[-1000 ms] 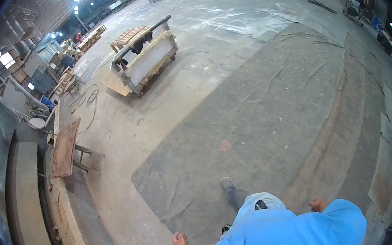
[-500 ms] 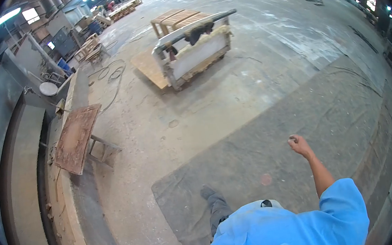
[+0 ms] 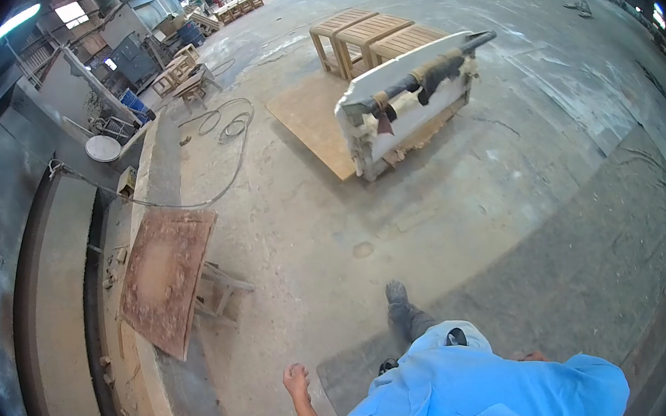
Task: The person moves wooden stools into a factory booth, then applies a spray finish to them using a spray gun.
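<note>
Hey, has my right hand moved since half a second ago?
Yes. The right hand was raised forward, well clear of the blue shirt; now it has dropped back and only peeks out at the shirt's upper edge.

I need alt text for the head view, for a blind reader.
A person in a blue shirt steps across a dusty concrete floor, left hand curled. Ahead stand a rusty board on a trestle and a padded furniture frame.
</note>
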### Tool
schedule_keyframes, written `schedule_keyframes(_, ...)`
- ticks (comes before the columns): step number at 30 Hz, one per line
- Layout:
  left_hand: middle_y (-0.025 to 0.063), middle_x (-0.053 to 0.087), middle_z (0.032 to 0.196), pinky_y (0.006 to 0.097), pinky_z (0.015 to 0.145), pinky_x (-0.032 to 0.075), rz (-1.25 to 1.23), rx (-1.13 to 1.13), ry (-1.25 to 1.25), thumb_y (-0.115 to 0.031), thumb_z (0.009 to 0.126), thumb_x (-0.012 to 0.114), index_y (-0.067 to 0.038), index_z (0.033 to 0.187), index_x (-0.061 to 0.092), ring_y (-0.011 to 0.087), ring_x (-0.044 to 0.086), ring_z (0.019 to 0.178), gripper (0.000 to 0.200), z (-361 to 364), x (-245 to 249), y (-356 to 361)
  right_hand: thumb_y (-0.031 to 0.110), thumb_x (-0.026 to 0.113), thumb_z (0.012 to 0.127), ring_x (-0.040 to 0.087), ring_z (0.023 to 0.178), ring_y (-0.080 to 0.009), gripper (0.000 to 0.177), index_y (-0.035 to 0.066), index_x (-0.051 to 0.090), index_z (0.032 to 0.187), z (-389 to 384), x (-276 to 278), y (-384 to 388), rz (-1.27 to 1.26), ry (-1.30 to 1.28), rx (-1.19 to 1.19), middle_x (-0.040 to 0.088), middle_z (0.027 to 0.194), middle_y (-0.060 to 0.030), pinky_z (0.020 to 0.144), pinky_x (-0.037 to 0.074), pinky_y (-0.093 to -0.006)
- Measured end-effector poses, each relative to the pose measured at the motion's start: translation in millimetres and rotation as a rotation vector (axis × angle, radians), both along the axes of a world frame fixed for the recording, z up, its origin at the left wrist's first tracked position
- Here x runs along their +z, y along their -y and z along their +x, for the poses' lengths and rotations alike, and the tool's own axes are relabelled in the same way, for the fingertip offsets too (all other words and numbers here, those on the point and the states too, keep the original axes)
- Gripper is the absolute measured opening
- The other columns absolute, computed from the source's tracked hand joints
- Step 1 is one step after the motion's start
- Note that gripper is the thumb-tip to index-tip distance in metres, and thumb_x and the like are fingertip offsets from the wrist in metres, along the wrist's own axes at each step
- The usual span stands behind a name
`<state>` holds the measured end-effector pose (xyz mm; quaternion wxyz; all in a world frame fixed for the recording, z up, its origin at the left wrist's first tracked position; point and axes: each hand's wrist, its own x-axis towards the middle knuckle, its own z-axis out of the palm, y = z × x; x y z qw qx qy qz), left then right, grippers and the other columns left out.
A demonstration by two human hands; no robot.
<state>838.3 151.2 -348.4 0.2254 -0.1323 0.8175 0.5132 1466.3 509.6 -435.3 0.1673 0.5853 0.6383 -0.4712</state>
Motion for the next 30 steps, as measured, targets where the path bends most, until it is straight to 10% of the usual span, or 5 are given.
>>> schedule_keyframes(3,0.0083,0.065,0.099,0.0379,0.065,0.050,-0.042,0.022,0.091,-0.026,0.088,0.054,-0.006,0.113,0.058,0.0206,0.064,0.085,0.032,-59,-28,-39,0.027,0.062,0.082,0.066,0.065,-0.0323,0.034,-0.007,0.062,0.083,-94,-18,-96,0.036,0.048,-0.326,0.065,0.073,-0.0198,0.057,0.052,-0.0482)
schedule_keyframes(6,0.0070,0.063,0.069,0.0347,0.047,0.047,-0.159,-0.165,0.194,-0.021,0.081,0.063,-0.005,0.080,0.065,0.0192,0.061,0.061,0.017,-86,-89,-53,0.023,0.058,0.083,0.061,0.052,-0.0299,0.031,-0.008,0.060,0.078,-213,-36,-198,0.165,-0.137,-0.584,0.060,0.064,-0.0196,0.045,0.047,-0.0434)
schedule_keyframes(8,0.0069,0.063,0.070,0.0358,0.048,0.047,-0.223,-0.205,0.328,-0.022,0.081,0.063,-0.005,0.081,0.065,0.0198,0.061,0.061,0.017,-89,-87,-73,0.027,0.060,0.085,0.059,0.052,-0.0226,0.029,0.000,0.065,0.094,-330,52,-268,0.376,-0.307,-0.166,0.059,0.062,-0.0106,0.044,0.044,-0.0366)
schedule_keyframes(15,0.0065,0.063,0.072,0.0397,0.051,0.047,-0.251,-0.199,0.446,-0.023,0.083,0.060,-0.005,0.085,0.063,0.0222,0.061,0.062,0.018,-225,-86,-168,0.027,0.064,0.086,0.067,0.088,-0.0274,0.044,0.002,0.056,0.122,-619,187,-430,0.673,-0.537,-0.009,0.067,0.097,-0.0222,0.078,0.052,-0.0380)
schedule_keyframes(30,0.0136,0.061,0.113,0.0487,0.080,0.049,-0.072,-0.639,0.098,-0.031,0.090,0.057,-0.006,0.127,0.046,0.0288,0.061,0.100,0.046,-718,-1,-624,0.023,0.067,0.080,0.047,0.119,-0.0393,0.054,0.005,0.050,0.128,-823,231,-565,1.279,-0.124,-0.434,0.052,0.126,-0.0207,0.100,0.040,-0.0441)
